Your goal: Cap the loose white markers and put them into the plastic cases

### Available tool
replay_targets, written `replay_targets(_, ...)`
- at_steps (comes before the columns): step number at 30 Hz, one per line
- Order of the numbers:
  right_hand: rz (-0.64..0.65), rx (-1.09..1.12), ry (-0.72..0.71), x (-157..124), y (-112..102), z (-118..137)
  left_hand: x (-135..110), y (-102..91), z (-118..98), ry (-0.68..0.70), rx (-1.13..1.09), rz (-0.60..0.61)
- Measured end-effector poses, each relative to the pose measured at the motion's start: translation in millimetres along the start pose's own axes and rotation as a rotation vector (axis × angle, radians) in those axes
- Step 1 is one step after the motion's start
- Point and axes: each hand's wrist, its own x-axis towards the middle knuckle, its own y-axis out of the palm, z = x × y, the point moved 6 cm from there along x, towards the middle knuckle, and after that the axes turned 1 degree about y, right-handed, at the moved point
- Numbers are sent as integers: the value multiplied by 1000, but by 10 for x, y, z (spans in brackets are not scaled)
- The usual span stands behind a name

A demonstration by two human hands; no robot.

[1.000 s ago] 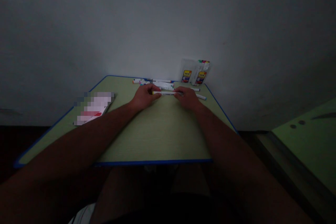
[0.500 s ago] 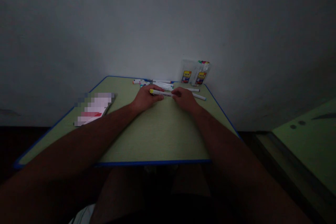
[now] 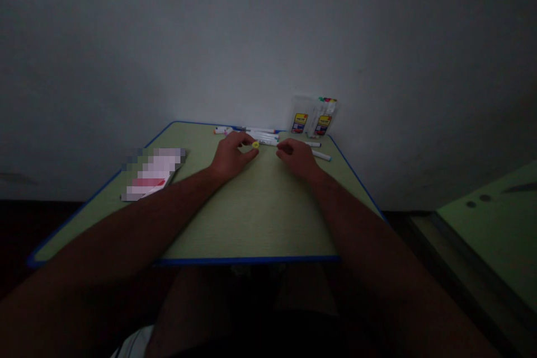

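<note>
My left hand (image 3: 232, 155) is closed around a marker (image 3: 255, 145) whose yellow end faces me between thumb and forefinger. The rest of its body is hidden behind that end. Just to the right, my right hand (image 3: 296, 156) hovers with thumb and fingers curled but slightly apart, and I see nothing between them. Beyond both hands lies a group of white markers (image 3: 265, 136) along the back of the table. A marker with a light blue tip (image 3: 322, 155) and one with a dark tip (image 3: 313, 144) lie beside my right hand.
Against the wall at the back right stand a clear case (image 3: 299, 114) and another case (image 3: 324, 117) holding several markers. A flat white and red item (image 3: 155, 176), partly pixelated, lies at the left of the green table (image 3: 260, 218), which has a blue edge.
The yellow-ended marker has turned from lying crosswise between both hands to pointing its yellow end at me. My right hand has let go of it.
</note>
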Motion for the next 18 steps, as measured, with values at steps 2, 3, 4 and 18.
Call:
replay_targets(2,-2,10,-4,-3,-2,4,3,11,16,17,49,14)
replay_targets(3,-5,14,-8,-5,-5,8,5,16,18,27,70,25)
replay_targets(4,-9,20,-14,-6,-9,15,8,20,16,38,89,36)
replay_targets(18,76,359,-47,-31,69,54,2,136,41,114,194,135)
